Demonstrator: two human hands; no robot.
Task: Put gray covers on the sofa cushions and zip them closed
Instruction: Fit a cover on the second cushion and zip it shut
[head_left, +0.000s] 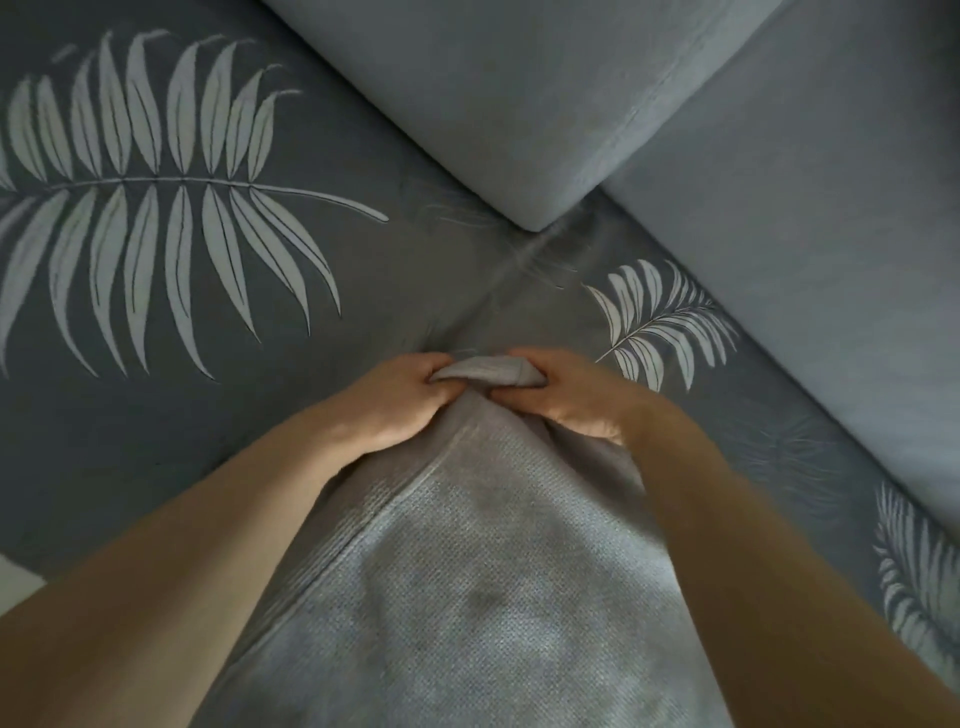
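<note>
While both grip cover corner: L hand (402, 402) & R hand (563, 392) pinch gray cover (467, 571), cushion inside.

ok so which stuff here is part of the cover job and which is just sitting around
In the job:
gray cover, its far corner gripped by both hands
left hand
right hand

Just lying about:
leaf-print sheet spread underneath
plain gray cushion at the top
sofa back panel on the right
</note>
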